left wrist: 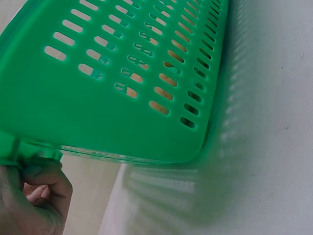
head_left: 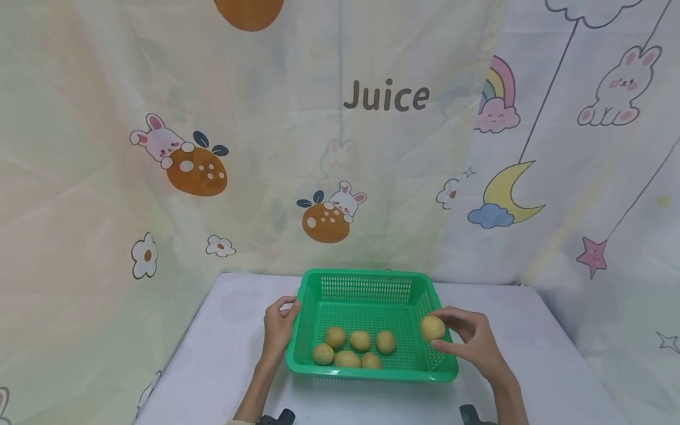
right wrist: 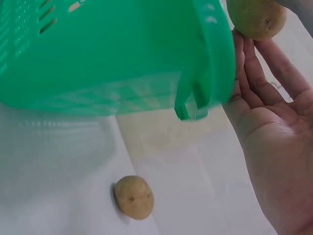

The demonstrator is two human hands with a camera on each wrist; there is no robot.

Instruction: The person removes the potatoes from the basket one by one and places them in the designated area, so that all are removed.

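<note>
A green plastic basket (head_left: pixel 372 378) with slotted walls stands on the table. Inside it, toward the near left, several potatoes (head_left: pixel 360 340) lie close together. My left hand (head_left: pixel 278 324) grips the basket's left rim, thumb and curled fingers at the edge, as the left wrist view also shows. Over the right rim, my right hand (head_left: pixel 470 339) pinches a potato (head_left: pixel 432 328) between thumb and fingers. That held potato (right wrist: pixel 257 18) appears just beyond the rim in the right wrist view. Another potato (right wrist: pixel 134 197) lies on the table outside the basket.
A white-covered table (head_left: pixel 228 330) carries the basket. Behind it hangs a printed cloth (head_left: pixel 393 177) with rabbits, fruit and the word Juice, reaching down to the table's back edge. More cloth hangs at both sides.
</note>
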